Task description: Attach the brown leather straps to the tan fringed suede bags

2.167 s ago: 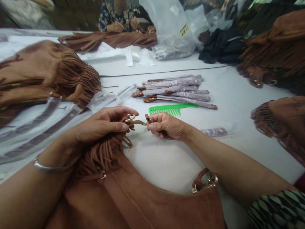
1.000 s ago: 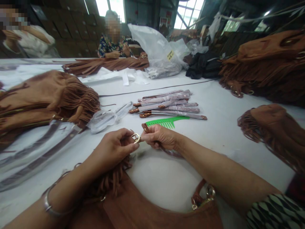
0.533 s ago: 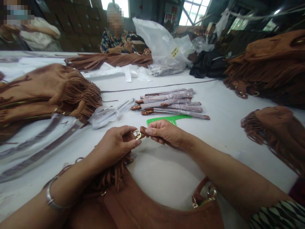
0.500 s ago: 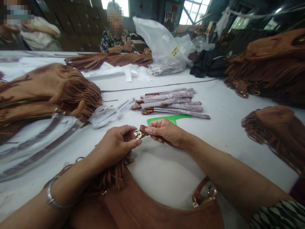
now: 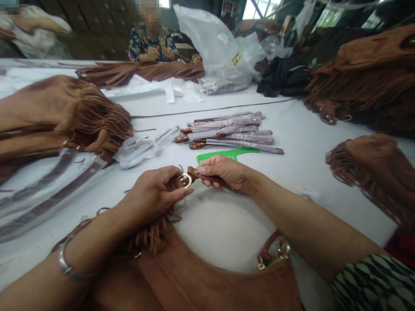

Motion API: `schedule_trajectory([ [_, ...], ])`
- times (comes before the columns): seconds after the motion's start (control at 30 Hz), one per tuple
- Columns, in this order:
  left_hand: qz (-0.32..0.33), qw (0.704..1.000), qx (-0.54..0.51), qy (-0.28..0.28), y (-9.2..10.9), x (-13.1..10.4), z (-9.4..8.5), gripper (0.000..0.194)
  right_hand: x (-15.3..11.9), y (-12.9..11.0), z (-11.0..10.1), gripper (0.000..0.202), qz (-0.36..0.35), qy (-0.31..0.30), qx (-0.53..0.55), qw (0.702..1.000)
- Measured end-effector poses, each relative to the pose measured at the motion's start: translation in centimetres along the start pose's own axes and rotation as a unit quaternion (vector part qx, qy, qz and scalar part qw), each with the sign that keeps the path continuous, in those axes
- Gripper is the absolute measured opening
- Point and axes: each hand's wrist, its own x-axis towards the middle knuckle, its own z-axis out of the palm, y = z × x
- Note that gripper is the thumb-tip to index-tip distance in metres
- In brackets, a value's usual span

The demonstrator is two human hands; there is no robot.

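A brown suede bag [image 5: 207, 280] with fringe lies in front of me, its gold ring [image 5: 281, 247] and zipper end showing at the right. My left hand [image 5: 162, 185] is closed, pinching a gold metal ring [image 5: 186, 180] at the bag's left end. Closed on a brown leather strap [image 5: 207, 176] is my right hand [image 5: 223, 172]. The strap's end reaches the gold ring and seems looped through it; a small stud shows near the fingertips. The rest of the strap runs beneath my right hand and is partly hidden.
Several plastic-wrapped straps [image 5: 230, 131] lie beyond my hands, near a green comb-like tool [image 5: 207, 156]. Fringed bags [image 5: 58, 103] rest at left, with another bag [image 5: 366, 160] at right. A clear plastic bag [image 5: 223, 56] stands farther back. Two people sit or stand across the table.
My right hand's grip on the strap has shifted, and more of the strap with its stud now shows beside the ring. The ring has turned to face me more. The view has tilted slightly.
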Motion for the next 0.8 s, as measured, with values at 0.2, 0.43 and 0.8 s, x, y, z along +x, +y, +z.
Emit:
schedule_trajectory([
  [0.2, 0.021, 0.999, 0.036, -0.011, 0.03, -0.02, 0.01, 0.027, 0.04, -0.15, 0.02, 0.027, 0.031, 0.024, -0.009, 0.999],
  [0.43, -0.002, 1.000, 0.019, -0.011, -0.22, 0.19, 0.24, 0.032, 0.18, -0.15, 0.15, 0.024, 0.046, 0.053, -0.057, 0.996],
  [0.8, -0.069, 0.990, -0.126, 0.016, -0.05, 0.40, -0.08, 0.035, 0.12, -0.13, 0.33, 0.024, 0.006, 0.053, -0.010, 0.999],
])
